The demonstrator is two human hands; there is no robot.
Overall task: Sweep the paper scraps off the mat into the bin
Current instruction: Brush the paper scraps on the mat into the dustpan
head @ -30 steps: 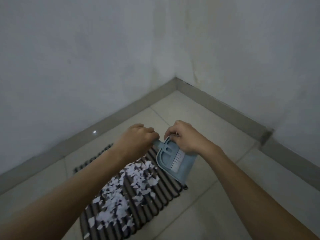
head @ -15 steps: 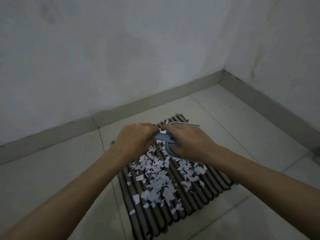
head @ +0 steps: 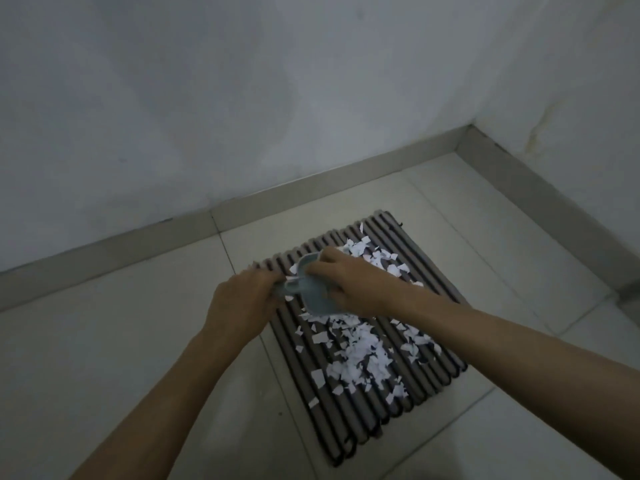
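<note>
Gripping a small blue dustpan (head: 313, 299) between them, a person's left hand (head: 242, 301) curls round its handle end while the right hand (head: 349, 285) closes over its body, both fists tight above the ribbed mat (head: 426, 261). White paper scraps (head: 360, 358) lie scattered across the mat's middle and far corner. Bare floor tiles (head: 138, 341) open out left of the mat; the skirting (head: 311, 192) and wall corner run just beyond its far edge.
</note>
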